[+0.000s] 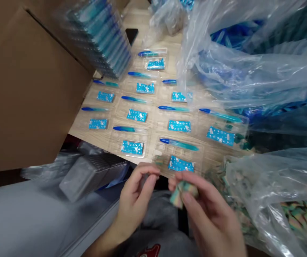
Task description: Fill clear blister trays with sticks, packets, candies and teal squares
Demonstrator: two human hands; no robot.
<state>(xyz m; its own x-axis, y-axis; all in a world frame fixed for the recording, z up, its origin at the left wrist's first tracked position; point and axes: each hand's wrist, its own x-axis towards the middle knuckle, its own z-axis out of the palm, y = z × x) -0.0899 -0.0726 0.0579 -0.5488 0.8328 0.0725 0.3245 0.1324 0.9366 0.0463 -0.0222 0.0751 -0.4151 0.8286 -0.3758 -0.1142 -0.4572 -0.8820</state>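
Note:
My right hand (209,210) grips several small pieces striped in green, yellow and pink (184,191); their exact kind is not clear. Beside it, thumb and fingertips pinched together, is my left hand (135,200); whatever lies in that pinch I cannot make out. Just beyond both hands sits a clear plastic tray (200,157) with a blue-to-teal pen (180,144) and a blue patterned packet (181,164). More such trays, each with a pen and a packet, cover the table (102,137). Small greenish pieces (241,141) show at the right-hand tray.
A tall stack of filled trays (99,39) stands at the back left, near a cardboard box (27,89). Plastic bags (223,67) of blue items crowd the right. Nearer lies a bag (276,182) with striped pieces. Empty trays (89,175) are stacked lower left. A phone (132,35) lies behind.

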